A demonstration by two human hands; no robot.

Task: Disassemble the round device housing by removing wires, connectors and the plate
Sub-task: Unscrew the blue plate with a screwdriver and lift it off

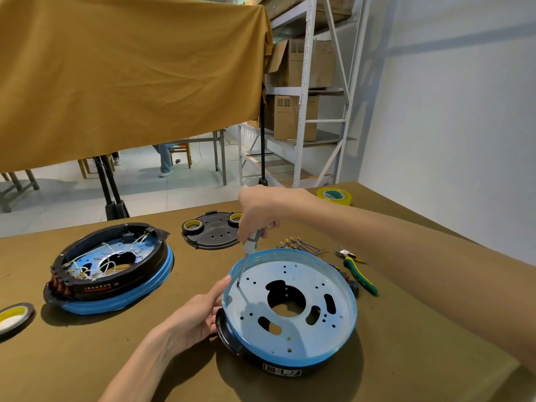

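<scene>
Head view: the near round housing [290,309], low and centre on the desk [406,358], already looks stripped of wiring, and its blue plate [304,338] is bare. The right hand [259,213] grips a screwdriver [249,250] with its tip at the plate's 9 o'clock edge. The left hand [200,311] holds the rim there, thumb up. Loose wires [301,246] lie at 12 o'clock beyond it. The plate seems not yet freed. A second housing [113,268], well apart at 9 o'clock, is fully wired.
</scene>
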